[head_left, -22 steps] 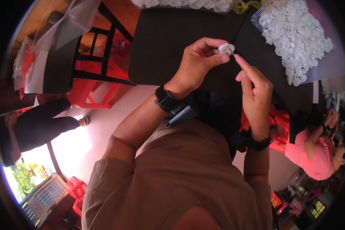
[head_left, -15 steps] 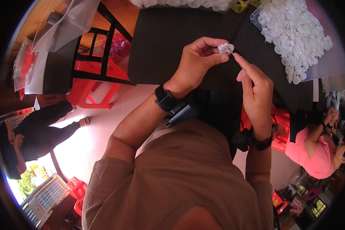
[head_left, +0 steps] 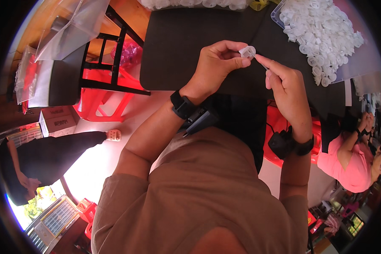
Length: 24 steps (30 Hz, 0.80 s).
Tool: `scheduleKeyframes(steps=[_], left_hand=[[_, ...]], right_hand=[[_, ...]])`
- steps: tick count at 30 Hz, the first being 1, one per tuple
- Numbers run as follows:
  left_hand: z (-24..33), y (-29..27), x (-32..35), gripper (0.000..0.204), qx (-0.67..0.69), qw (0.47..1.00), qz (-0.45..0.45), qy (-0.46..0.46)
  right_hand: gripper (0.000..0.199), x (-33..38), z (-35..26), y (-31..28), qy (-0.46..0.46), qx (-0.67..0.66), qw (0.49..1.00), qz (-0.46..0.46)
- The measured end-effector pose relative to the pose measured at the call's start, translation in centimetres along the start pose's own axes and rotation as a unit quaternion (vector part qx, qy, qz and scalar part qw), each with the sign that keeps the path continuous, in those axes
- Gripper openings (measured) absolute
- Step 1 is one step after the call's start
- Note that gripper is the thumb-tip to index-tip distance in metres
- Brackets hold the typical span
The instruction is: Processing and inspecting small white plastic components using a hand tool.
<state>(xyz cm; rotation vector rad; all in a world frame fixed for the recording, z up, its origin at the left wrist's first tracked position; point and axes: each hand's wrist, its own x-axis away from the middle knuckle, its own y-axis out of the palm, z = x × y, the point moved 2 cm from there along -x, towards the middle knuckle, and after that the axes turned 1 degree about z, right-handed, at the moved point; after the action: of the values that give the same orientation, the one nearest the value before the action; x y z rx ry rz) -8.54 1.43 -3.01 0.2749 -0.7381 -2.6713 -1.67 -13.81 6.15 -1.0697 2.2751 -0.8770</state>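
Over the dark table [head_left: 178, 51], my left hand [head_left: 218, 63] pinches a small white plastic part [head_left: 247, 51] between thumb and forefinger. The part has a round face with a raised tab. My right hand [head_left: 285, 84] is closed on a thin, slender tool [head_left: 263, 65], too fine to name, lying along the forefinger. The tool's tip reaches the round face of the part; whether it touches cannot be made out. Much of the tool is hidden by my fingers.
A heap of similar white parts [head_left: 321, 42] spills from a clear tray at the upper right. More white parts [head_left: 199, 3] lie along the far edge. A red stool [head_left: 99, 101] stands left of the table. One person [head_left: 59, 156] is at the left, another in pink [head_left: 349, 163] at the right.
My right hand has shifted slightly right, showing more of the slender tool. The part in my left hand has turned a little. The person at the left has moved.
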Motion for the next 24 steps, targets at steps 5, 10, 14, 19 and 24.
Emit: scheduleKeyframes(steps=[5,10,14,19,24], left_hand=[[0.2,-0.2,0.0,0.032,0.075,0.997,0.007,-0.001],[0.7,-0.1,0.0,0.034,0.111,0.994,0.013,-0.019],[0.5,-0.3,-0.2,0.034,0.124,0.992,0.014,-0.027],[0.7,-0.2,-0.1,0.034,0.111,0.994,0.005,-0.023],[0.8,-0.1,-0.1,0.034,0.096,0.995,0.006,-0.022]], right_hand=[[0.036,0.2,-0.7,0.3,-0.041,0.006,0.997,0.064],[0.037,0.9,-1.7,-0.4,0.004,-0.006,0.998,0.067],[0.039,0.7,-1.5,-0.1,0.004,0.005,0.998,0.062],[0.040,0.3,-1.3,0.4,-0.044,0.025,0.997,0.062],[0.040,0.1,-1.6,0.4,-0.034,0.049,0.997,0.046]])
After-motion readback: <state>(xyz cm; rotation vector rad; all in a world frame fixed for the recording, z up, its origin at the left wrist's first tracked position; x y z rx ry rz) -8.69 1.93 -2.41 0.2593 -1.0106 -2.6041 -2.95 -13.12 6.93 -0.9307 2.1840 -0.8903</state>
